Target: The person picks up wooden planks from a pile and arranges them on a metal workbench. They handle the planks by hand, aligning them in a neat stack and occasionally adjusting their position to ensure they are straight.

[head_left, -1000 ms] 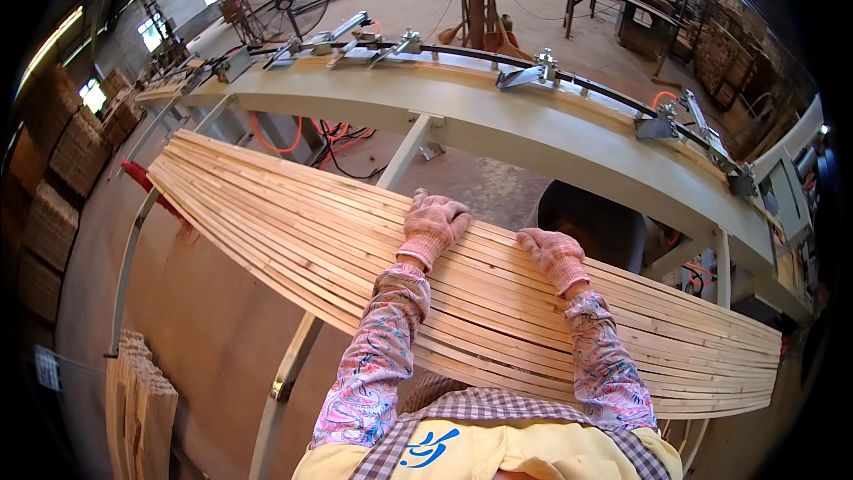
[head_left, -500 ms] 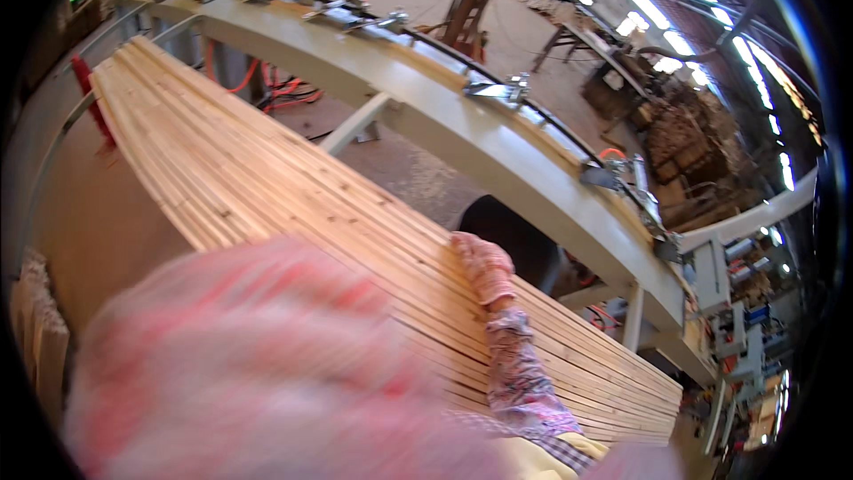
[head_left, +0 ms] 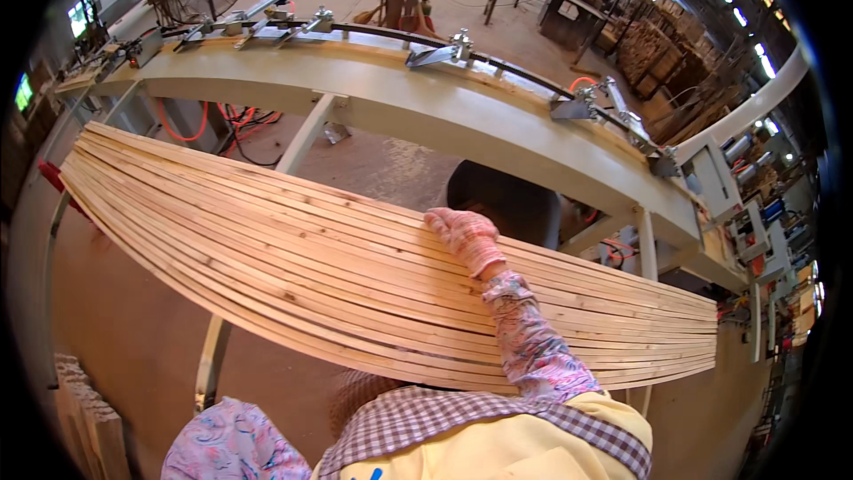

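Observation:
A wide layer of long, narrow wooden strips (head_left: 293, 249) lies side by side in front of me, slightly fanned, pale with dark knots. My right hand (head_left: 465, 238), in a red-and-white knit glove, rests at the far side of the layer, its fingers closed over the outermost strips. Its fingertips are partly hidden. The right forearm, in a flowered sleeve (head_left: 542, 338), reaches across the strips. Of my left arm only another flowered sleeve (head_left: 231, 444) shows at the lower edge; my left hand is out of view.
Beyond the strips runs a long pale metal beam (head_left: 382, 89) with metal clamps (head_left: 444, 52) along it. A dark rounded object (head_left: 502, 204) sits beneath. Orange hoses (head_left: 187, 129) hang at the left. Stacked wood (head_left: 89, 418) stands at lower left; a table (head_left: 551, 0) stands farther off.
The blurred gloved left hand that filled the lower left has dropped out of view. My head view has shifted, showing more of the strips. The right hand stays on their far side.

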{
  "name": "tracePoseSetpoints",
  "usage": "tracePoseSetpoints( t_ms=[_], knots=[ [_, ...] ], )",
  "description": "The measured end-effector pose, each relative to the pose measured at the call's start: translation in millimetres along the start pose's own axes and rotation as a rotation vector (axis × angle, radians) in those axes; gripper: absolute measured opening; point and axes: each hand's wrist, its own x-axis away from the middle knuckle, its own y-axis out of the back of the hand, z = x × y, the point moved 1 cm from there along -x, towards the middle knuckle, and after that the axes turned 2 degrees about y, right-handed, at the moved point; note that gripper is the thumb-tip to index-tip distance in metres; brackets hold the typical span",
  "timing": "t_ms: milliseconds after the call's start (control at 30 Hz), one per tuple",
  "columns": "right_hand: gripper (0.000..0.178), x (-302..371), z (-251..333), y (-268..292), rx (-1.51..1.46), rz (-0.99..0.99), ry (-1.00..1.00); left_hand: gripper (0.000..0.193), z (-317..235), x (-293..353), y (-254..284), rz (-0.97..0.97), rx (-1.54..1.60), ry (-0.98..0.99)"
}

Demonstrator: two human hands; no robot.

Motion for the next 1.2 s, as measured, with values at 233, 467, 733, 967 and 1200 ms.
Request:
tracePoseSetpoints(
  t_ms=[233,467,733,967,1200],
  knots=[
    [0.041,-1,2,-4,0.015,0.009,-0.086,0.049,107,-13,-3,-0.116,0.303,0.095],
    [0.05,7,2,17,0.007,-0.006,-0.04,0.08,368,-61,-66,0.035,-0.706,0.563],
    [0.044,6,-10,2,-0.051,-0.077,0.002,0.046,413,-82,-89,0.227,-1.158,0.617],
    [0.049,-21,-26,17,-0.165,0.017,0.105,0.051,417,-95,-79,0.242,-1.068,0.739],
    [0.072,-105,-32,43,0.305,-0.229,0.052,0.043,422,-86,-76,0.104,-0.939,0.657]
  ],
)
